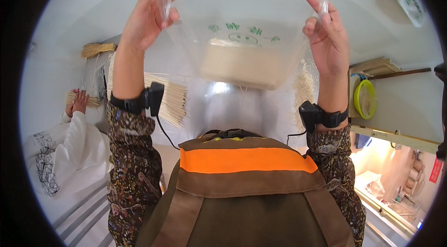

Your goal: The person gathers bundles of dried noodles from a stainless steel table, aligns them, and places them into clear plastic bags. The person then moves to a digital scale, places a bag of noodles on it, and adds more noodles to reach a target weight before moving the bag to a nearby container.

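Note:
Between my hands a clear plastic bag (190, 42) with green print and a smiley face hangs above a shiny metal table (230, 107). In its bottom lies a pale beige block-like bundle (241, 63), seen blurred through the plastic. My left hand (148, 19) holds one bag handle, which runs across the palm between spread fingers. The other handle is looped over the fingers of my right hand (326, 35). Beside my left forearm, long thin pale sticks, apparently dried noodles (171, 100), lie on the table. Short broken bits (303, 93) are heaped near my right forearm.
At left, another person's hands (78, 102) hold a bundle of similar sticks. A straw brush (98, 50) lies behind them. On the right are a yellow-green basin (365, 99), wooden boards (375, 68) and another plastic bag (407, 0). A doorway (384, 170) opens lower right.

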`<state>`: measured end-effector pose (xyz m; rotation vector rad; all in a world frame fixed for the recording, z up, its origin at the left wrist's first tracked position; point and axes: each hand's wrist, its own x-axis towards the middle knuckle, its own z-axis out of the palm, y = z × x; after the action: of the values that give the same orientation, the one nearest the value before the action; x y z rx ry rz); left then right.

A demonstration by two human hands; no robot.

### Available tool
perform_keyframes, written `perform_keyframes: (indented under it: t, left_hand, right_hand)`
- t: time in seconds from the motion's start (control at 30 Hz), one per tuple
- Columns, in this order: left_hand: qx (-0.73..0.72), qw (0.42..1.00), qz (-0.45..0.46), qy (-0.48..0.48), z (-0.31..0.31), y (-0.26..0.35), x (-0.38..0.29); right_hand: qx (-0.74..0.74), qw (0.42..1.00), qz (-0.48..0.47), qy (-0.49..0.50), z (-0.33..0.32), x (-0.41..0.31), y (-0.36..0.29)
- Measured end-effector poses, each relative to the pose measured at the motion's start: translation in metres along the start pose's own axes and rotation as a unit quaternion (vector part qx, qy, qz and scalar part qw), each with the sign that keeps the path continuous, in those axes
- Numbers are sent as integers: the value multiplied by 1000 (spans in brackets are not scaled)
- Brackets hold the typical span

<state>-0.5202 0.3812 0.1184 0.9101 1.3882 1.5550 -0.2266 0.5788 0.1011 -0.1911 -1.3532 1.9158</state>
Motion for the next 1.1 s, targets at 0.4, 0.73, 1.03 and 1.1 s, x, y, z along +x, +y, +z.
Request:
perform_keyframes:
  t: [0.4,0.73,1.03,1.1]
  left_hand:
    - [28,997,-26,61,-59,-39,62]
    - [144,987,-62,-15,-113,-75,29]
    - [736,641,-122,-182,-125,-223,-142]
    - [729,632,-127,-229,-119,-237,-167]
  right_hand:
    - [-39,998,50,17,8,59,89]
    - [-96,992,58,-50,-14,61,102]
    - [-139,985,100,-19,-24,50,116]
    - [-153,983,105,-10,-26,50,118]
